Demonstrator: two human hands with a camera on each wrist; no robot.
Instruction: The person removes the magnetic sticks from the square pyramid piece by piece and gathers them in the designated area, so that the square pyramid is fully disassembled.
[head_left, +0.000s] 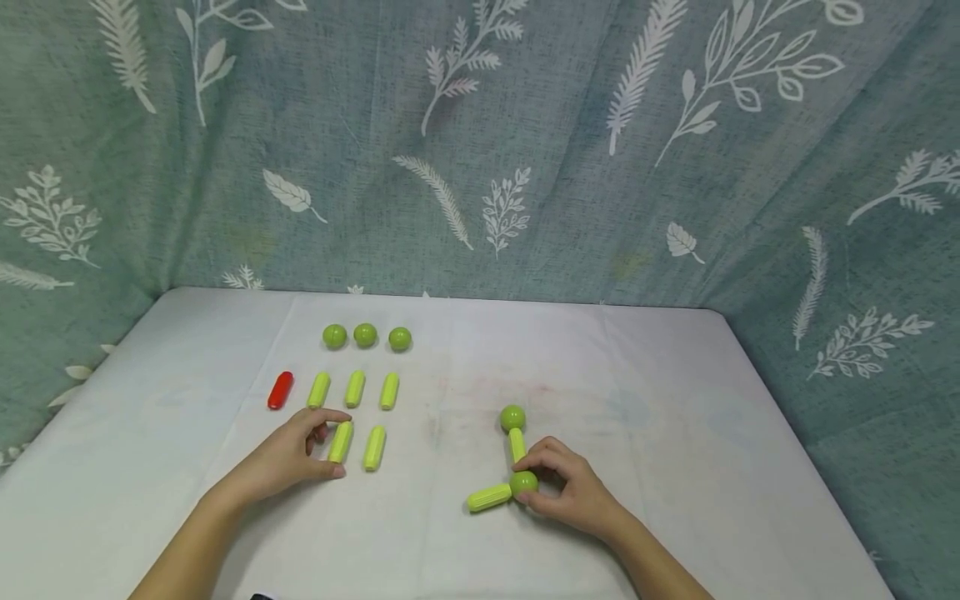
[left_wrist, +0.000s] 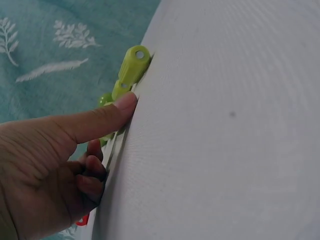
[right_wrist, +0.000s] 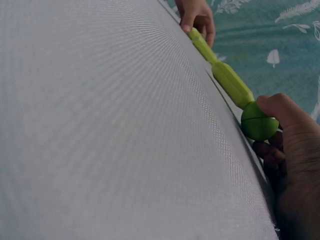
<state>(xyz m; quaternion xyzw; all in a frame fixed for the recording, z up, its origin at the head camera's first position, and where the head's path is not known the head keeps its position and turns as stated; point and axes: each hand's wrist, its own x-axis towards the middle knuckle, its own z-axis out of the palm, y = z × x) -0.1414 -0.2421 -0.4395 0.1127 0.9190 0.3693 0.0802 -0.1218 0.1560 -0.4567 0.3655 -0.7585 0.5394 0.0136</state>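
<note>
Near the front right, my right hand holds a green ball between thumb and fingers. A light green stick meets this ball on its left. Another green stick runs from it to a second green ball. On the left, my left hand spans a light green stick end to end, index finger at the far end and thumb at the near one. Seen in the left wrist view, the thumb partly hides the green pieces. The right wrist view shows the held ball up close.
Just right of the left hand lies a loose green stick. Behind it are a red stick and a row of green sticks. Three green balls lie farther back. A patterned curtain hangs behind the white table.
</note>
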